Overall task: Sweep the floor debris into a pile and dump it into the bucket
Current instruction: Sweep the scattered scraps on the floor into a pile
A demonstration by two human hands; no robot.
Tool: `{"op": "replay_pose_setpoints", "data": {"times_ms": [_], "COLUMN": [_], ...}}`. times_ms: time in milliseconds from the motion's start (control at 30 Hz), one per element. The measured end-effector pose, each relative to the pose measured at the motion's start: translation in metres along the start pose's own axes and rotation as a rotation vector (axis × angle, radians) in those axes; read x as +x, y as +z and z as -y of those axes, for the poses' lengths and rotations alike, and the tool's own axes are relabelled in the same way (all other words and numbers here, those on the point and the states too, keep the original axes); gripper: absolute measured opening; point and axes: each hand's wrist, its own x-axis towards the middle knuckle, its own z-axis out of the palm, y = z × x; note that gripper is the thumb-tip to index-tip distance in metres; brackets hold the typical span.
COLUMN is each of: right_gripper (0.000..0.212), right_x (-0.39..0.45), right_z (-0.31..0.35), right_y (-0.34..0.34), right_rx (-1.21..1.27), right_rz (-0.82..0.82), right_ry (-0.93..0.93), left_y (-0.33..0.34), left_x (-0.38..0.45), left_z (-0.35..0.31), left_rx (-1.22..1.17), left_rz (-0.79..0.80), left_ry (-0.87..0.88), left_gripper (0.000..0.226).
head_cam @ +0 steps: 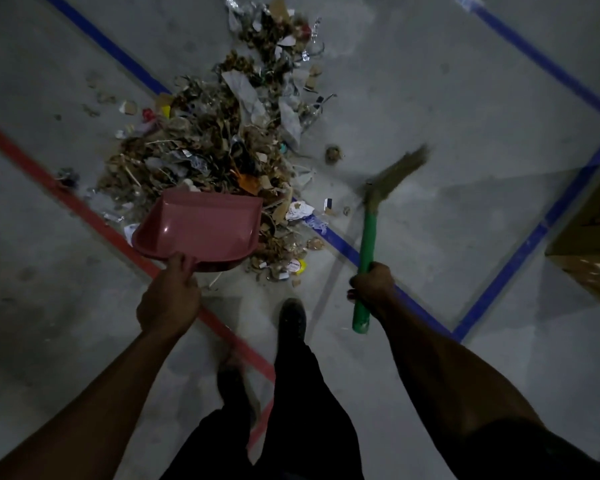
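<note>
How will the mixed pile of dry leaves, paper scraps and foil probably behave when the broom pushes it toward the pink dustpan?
The mixed debris pile looks loose and light, so it should slide easily. Its thin paper and foil pieces may flutter or scatter sideways. Small crumbs probably slip past the green-handled straw broom.

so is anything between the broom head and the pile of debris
Nothing visible is. The broom, held in the right hand, has its bristles off to the right of the debris pile, with only bare floor and a few stray scraps between them. The dustpan in the left hand sits on the pile's near side.
</note>
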Motion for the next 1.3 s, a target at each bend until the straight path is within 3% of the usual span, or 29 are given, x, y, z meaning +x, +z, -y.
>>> {"op": "replay_pose_setpoints", "data": {"times_ms": [167,333,433,567,700,1033,1133,1300], "right_gripper": [0.033,0.06,0.069,0.035,0.027,0.039,0.035,0.035], "right_x": [0.008,-0.023,-0.052,-0.081,-0.091,-0.103,-0.145,-0.211], "right_z": [0.031,0.021,-0.002,-0.034,-0.044,-0.005,-0.017,-0.059], "right_y": [0.057,0.067,0.055,0.039,0.046,0.214,0.245,0.271], "right_rx": [-0.275,-0.353,-0.284,-0.159,-0.065,-0.296,-0.19,0.201], "right_rz": [0.066,0.074,0.012,-0.075,-0.118,-0.046,-0.102,-0.189], "right_ry": [-0.209,-0.344,-0.31,-0.117,0.031,-0.026,-0.021,0.071], "left_y": [0.006,0.007,0.001,-0.011,-0.024,-0.066,-0.085,-0.102], "left_x": [0.005,0.004,0.002,0.001,0.011,0.09,0.115,0.138], "left_z": [0.013,0.021,0.023,0.032,0.053,0.16,0.191,0.225], "left_rx": [0.027,0.011,0.002,-0.019,-0.04,-0.024,0.022,0.068], "left_rz": [-0.011,0.032,0.053,0.051,0.06,0.125,0.171,0.227], "left_ry": [-0.025,-0.064,-0.045,-0.027,-0.02,0.106,0.166,0.25], "left_gripper": [0.04,0.046,0.044,0.043,0.043,0.039,0.039,0.037]}}
